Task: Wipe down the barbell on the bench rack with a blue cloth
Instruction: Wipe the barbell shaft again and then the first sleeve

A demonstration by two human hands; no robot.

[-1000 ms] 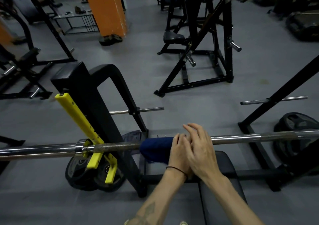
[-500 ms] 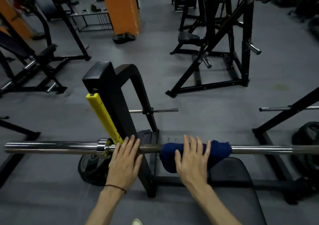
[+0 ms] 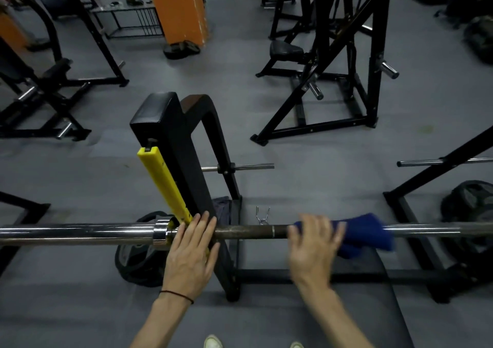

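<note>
Blue cloth [image 3: 365, 234] on barbell [image 3: 248, 231], under right hand [image 3: 313, 249]

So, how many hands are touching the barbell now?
2. The left hand rests on the barbell beside the yellow rack guard; the right hand presses the blue cloth on it.
</note>
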